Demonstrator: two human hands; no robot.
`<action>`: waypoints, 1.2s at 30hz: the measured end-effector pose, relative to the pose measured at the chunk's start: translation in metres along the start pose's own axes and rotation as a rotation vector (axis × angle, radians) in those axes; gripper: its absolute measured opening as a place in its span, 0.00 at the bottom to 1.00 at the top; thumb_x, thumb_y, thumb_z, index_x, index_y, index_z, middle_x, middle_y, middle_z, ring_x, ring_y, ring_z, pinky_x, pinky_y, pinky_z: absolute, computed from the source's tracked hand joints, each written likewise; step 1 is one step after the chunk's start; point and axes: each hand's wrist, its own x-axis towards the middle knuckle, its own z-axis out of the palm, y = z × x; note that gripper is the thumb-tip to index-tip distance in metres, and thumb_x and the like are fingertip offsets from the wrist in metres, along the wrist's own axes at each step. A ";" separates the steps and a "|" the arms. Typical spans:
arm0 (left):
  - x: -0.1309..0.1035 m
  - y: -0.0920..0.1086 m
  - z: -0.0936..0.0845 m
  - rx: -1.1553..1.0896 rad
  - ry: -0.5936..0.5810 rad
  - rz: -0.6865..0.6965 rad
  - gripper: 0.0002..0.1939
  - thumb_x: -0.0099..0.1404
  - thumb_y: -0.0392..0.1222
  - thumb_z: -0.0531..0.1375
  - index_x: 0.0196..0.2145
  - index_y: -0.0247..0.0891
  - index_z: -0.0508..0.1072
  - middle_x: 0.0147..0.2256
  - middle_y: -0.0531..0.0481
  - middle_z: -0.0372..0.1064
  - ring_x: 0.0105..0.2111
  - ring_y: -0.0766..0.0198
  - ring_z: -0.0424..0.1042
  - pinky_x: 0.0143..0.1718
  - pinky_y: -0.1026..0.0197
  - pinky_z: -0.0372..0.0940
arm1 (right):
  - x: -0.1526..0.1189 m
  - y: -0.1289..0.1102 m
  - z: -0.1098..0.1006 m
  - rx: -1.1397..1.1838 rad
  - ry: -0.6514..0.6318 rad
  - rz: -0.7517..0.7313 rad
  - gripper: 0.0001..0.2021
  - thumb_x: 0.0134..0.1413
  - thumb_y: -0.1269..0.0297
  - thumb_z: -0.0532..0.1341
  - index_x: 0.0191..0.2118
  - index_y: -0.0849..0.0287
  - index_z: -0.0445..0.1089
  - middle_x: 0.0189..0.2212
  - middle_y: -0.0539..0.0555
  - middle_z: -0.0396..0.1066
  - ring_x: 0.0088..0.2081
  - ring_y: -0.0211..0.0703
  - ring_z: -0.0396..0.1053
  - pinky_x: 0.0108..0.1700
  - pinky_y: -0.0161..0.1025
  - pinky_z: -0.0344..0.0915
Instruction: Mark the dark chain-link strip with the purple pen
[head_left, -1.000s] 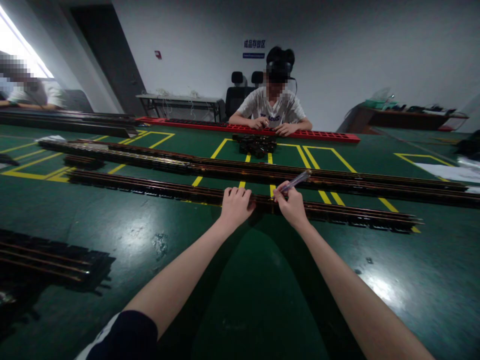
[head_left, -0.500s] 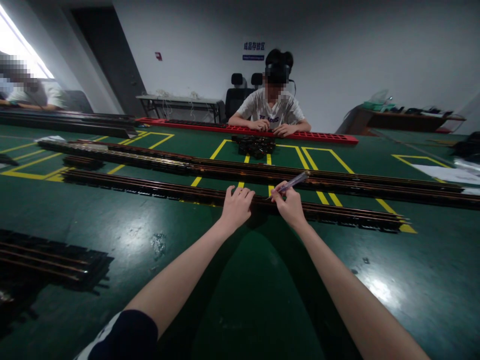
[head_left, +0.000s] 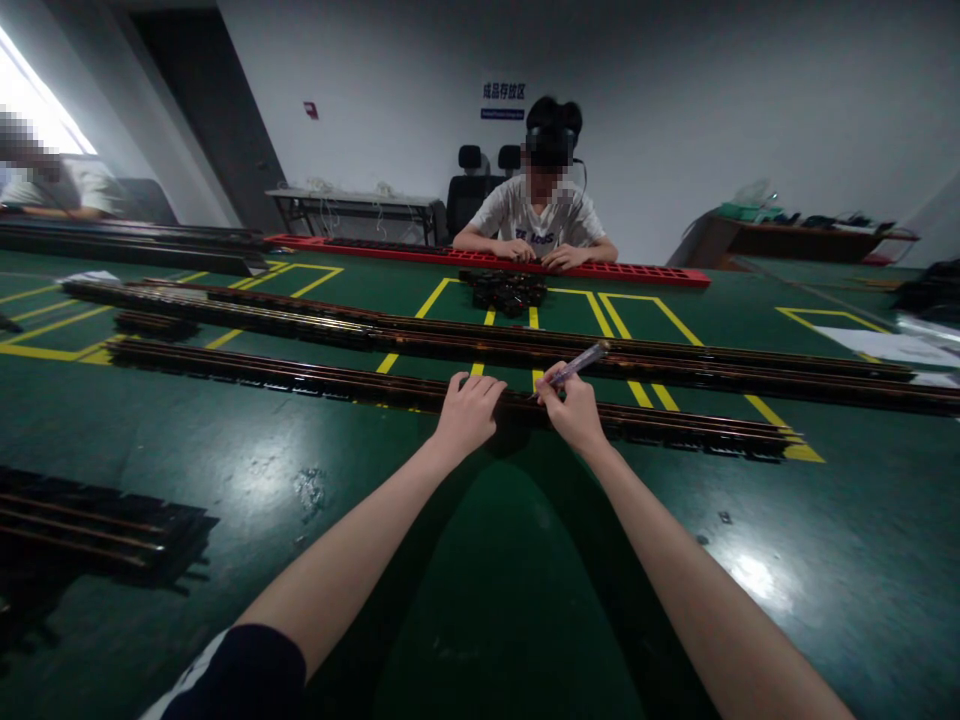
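Observation:
Across the green table lies a long, dark strip [head_left: 300, 378] with thin brown lines along it. My left hand [head_left: 469, 412] is laid over its middle, the fingers bent across its far edge. Close to the right of it, my right hand [head_left: 574, 408] is closed around a slim pen-like tool [head_left: 574, 363] with a clear barrel. The tool slants up to the right, its thin tip down at the strip between my hands. Whether the tip touches the strip, I cannot tell.
Behind it runs another long bundle of dark strips [head_left: 675, 370]. More strips [head_left: 97, 525] lie at the left front. A dark pile of small parts [head_left: 506, 290] sits before a red slotted rail [head_left: 652, 273], where a co-worker [head_left: 536, 215] sits. Yellow tape [head_left: 619, 320] marks the table.
The whole view has shifted slightly. Both hands keep their places on the strip, and the tool stays in my right hand at nearly the same slant.

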 end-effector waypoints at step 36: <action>0.001 0.003 0.001 0.002 -0.028 -0.001 0.20 0.64 0.48 0.53 0.49 0.35 0.70 0.45 0.42 0.73 0.46 0.51 0.70 0.49 0.48 0.59 | 0.000 0.007 -0.003 -0.019 0.022 0.013 0.08 0.51 0.57 0.55 0.33 0.55 0.58 0.20 0.50 0.65 0.23 0.45 0.65 0.28 0.40 0.60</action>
